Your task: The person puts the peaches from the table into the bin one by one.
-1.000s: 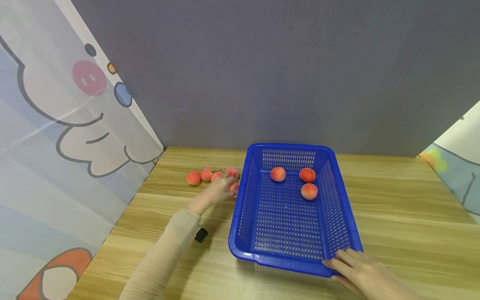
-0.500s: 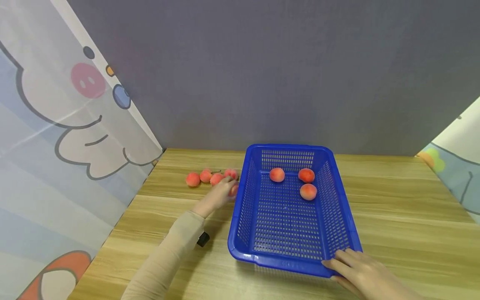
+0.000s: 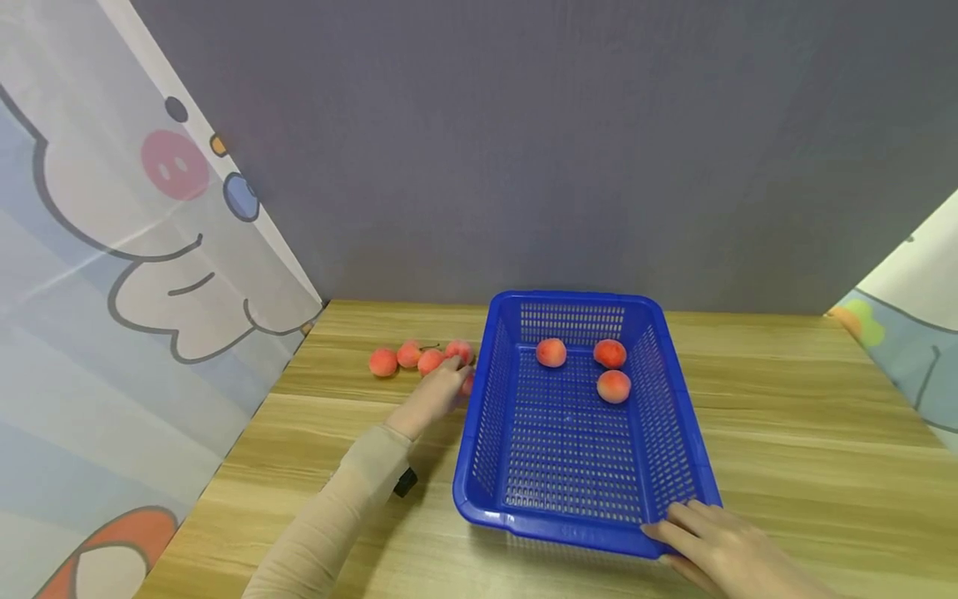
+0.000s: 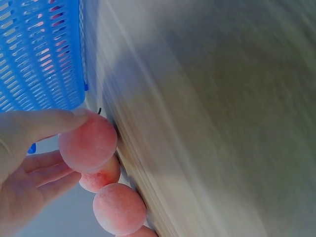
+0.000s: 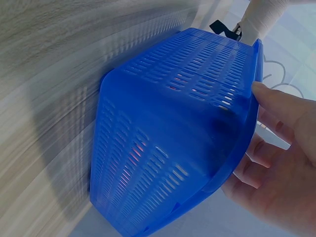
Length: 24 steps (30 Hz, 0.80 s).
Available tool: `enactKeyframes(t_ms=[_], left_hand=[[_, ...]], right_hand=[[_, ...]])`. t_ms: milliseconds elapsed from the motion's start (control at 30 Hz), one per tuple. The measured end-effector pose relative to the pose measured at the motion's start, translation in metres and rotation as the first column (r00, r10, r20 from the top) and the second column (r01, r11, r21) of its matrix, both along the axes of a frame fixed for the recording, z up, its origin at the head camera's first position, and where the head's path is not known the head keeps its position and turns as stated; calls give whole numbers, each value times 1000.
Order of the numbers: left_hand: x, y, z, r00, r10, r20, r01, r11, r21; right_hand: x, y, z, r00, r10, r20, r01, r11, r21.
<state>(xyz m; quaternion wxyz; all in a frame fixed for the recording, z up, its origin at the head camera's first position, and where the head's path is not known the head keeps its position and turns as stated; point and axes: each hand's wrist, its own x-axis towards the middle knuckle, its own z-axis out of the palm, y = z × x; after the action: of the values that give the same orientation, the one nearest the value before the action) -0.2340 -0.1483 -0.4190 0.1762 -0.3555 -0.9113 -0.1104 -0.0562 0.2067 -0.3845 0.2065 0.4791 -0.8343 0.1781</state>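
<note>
From here I'd squeeze lightly: L hand [image 3: 437, 389] has fingers curled round a fruit [image 4: 89, 145] just L of the basket [image 3: 561, 532], w/ R hand [image 3: 711, 541] gripping its near-R corner.

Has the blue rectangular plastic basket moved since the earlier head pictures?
No; the basket keeps its place against the back edge of the wood-grain tabletop.

- Left arm [image 3: 367, 466], in a long beige fabric sleeve [image 3: 310, 537], reaches forward, slanting rightward.
- Bare left hand [image 3: 434, 391] keeps a pinching grip, thumb [image 4: 47, 123] opposing fingers [image 4: 49, 174].
- Bare right hand [image 3: 714, 545], nearer the body, has a curled grip.
</note>
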Motion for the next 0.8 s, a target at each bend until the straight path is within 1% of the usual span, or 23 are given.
enactKeyframes(t_ms=[267, 367, 633, 800], left_hand=[[1, 0, -4, 998, 31, -45, -35, 997, -74], [2, -1, -5, 998, 43, -54, -47, 996, -82], [2, -1, -5, 998, 52, -46, -55, 996, -75], [2, -1, 1, 999, 35, -24, -36, 998, -48]], right_hand=[[-1, 0, -1, 1000, 29, -2, -29, 1000, -13], [-1, -1, -1, 1000, 30, -10, -30, 999, -18], [0, -1, -1, 999, 23, -28, -23, 1000, -18], [-1, -1, -1, 999, 21, -34, -22, 999, -25]])
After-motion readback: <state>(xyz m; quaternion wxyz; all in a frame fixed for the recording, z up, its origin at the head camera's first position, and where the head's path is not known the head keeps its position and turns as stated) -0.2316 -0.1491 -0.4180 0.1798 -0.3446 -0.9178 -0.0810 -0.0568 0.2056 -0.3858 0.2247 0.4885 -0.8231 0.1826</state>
